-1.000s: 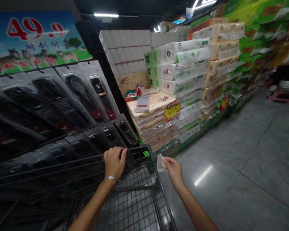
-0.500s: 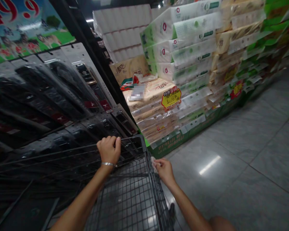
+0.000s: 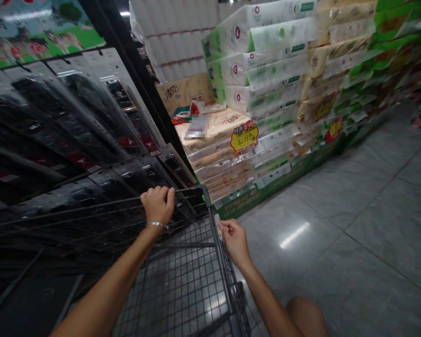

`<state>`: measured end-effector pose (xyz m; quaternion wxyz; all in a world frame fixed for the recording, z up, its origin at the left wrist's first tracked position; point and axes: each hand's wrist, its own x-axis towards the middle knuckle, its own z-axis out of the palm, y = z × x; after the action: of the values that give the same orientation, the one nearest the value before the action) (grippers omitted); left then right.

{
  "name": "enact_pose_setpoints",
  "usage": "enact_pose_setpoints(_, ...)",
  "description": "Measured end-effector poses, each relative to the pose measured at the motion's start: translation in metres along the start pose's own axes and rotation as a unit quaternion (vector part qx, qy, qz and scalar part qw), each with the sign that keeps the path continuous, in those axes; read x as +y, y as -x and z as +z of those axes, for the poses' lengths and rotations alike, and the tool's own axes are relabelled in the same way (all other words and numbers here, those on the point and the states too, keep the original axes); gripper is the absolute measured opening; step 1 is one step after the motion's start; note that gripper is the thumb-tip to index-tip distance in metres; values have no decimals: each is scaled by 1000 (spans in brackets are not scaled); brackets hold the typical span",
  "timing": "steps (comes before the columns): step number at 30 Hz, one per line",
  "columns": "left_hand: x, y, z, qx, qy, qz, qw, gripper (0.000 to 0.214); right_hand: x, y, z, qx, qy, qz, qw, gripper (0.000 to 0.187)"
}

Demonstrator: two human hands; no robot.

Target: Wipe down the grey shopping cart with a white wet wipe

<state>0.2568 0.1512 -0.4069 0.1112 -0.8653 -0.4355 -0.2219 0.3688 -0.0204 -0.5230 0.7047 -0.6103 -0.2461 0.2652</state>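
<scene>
A grey wire shopping cart (image 3: 210, 220) stands in front of me. My left hand (image 3: 157, 204), with a silver bracelet on the wrist, is wrapped round the cart's far top rim. My right hand (image 3: 233, 238) is at the cart's right rim, its fingers pinched on a small white piece of paper (image 3: 217, 220) that lies against the rim. The inside of the cart shows only its mesh bottom.
A rack of black goods in clear packs (image 3: 73, 140) hangs close on the left. Stacked packs of tissue and paper rolls (image 3: 259, 89) with a yellow price tag (image 3: 244, 137) line the aisle ahead. Grey tiled floor (image 3: 354, 234) opens to the right.
My right hand, holding the white paper, has moved left from open air to the cart's right rim. The view has dropped and moved closer to the shelves. The left hand keeps its grip.
</scene>
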Motion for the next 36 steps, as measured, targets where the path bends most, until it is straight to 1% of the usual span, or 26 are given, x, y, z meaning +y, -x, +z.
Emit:
enact_pose_setpoints(3,-2,-1,3,12,-9,6,1000,36,34,9,-5,28,19,30,999,16)
enact_pose_setpoints(4,-3,-2,4,15,-11,8,1000,36,42,11,-8,26,16,45,999,17)
enact_pose_setpoints(6,-4,-3,5,17,-13,11,1000,35,50,12,-15,27,0,70,997,20)
enact_pose_setpoints(8,-5,-5,5,15,-12,12,1000,35,42,12,-20,33,-23,87,995,22)
enact_pose_setpoints(12,-5,-9,5,9,-11,10,1000,36,4,16,-22,44,-81,103,990,26)
enact_pose_setpoints(15,-4,-11,6,5,-14,9,1000,36,-14,22,-17,17,-104,99,989,25)
enact_pose_setpoints(18,-4,-11,6,1,-11,16,1000,35,-12,24,-12,9,-105,90,990,21)
enact_pose_setpoints(21,-4,-9,7,3,-12,21,1000,34,1,23,-11,22,-97,81,992,16)
enact_pose_setpoints(24,-6,-9,7,-3,-18,24,1000,34,14,25,-13,35,-95,122,987,19)
enact_pose_setpoints(27,-8,-9,6,-21,-20,39,999,34,16,28,-20,41,-89,165,981,27)
enact_pose_setpoints(30,-10,-8,4,-45,-22,59,997,36,-2,27,-30,45,-70,162,983,31)
enact_pose_setpoints(33,-12,-7,0,-67,-17,72,995,37,-36,20,-37,60,-62,108,990,32)
enact_pose_setpoints(36,-14,-7,-3,-86,-4,84,993,37,-66,14,-36,55,-54,72,994,34)
